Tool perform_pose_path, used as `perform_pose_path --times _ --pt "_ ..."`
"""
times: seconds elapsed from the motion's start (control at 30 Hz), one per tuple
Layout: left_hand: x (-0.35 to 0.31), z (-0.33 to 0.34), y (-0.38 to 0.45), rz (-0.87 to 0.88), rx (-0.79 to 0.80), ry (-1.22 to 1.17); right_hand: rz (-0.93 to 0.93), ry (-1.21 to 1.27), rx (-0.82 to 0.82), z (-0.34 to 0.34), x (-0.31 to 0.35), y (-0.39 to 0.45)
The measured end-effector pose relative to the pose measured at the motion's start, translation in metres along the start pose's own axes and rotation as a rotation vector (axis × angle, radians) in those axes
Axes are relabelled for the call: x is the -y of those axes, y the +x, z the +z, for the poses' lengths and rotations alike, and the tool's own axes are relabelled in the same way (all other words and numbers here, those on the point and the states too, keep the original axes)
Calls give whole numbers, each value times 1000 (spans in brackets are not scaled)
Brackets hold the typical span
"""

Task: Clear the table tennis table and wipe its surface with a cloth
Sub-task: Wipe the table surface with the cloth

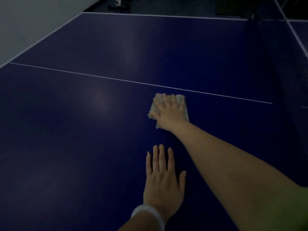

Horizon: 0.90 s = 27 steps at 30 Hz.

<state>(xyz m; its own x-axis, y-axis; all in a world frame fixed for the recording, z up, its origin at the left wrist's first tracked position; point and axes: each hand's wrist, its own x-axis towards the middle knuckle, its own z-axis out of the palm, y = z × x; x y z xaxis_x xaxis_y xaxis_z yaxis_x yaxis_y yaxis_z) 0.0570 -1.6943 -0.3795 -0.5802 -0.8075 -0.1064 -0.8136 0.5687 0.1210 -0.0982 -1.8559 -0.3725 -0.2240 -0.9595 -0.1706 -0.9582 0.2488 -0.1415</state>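
Item: surface (66,147), dark blue table tennis top, dimly lit, with a thin white centre line (133,82) running across it and white edge lines along the far and left borders

Item: cloth (180,100), pale beige, rumpled, lying flat on the surface just short of the centre line, right of middle; its edges show around the fingers and beside the wrist

Item: right hand (168,112), arm stretched forward from the lower right, palm down on the cloth, fingers straight and spread wide, pressing it to the surface; slightly blurred

Item: left hand (162,182), nearer the camera, palm down on bare surface, fingers straight and close together, thumb out to the right, holding nothing; well apart from the cloth

Item: bracelet (150,214), pale, around the left wrist

Item: net (293,80), dark, along the right side of the surface

Item: floor (25,22), grey, beyond the left edge; dark equipment at the far end, too dim to identify
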Motion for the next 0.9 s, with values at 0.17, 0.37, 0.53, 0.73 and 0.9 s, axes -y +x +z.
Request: perform_pose_path --times 0.17,0.37,0.53,0.73,0.9 --pt "0 5 -2 0 -26 -49 -79 -367 -153 -5 -70 -63" --pt "-1 6 -2 0 -38 -55 825 114 -139 9 -188 -162" --pt "0 7 -2 0 -40 -30 521 16 -249 5 -85 -131" --pt "1 6 -1 2 -57 -39 143 -182 -96 18 -63 -134" --pt "1 5 -2 -1 -64 -72 678 17 -193 30 -151 -232"
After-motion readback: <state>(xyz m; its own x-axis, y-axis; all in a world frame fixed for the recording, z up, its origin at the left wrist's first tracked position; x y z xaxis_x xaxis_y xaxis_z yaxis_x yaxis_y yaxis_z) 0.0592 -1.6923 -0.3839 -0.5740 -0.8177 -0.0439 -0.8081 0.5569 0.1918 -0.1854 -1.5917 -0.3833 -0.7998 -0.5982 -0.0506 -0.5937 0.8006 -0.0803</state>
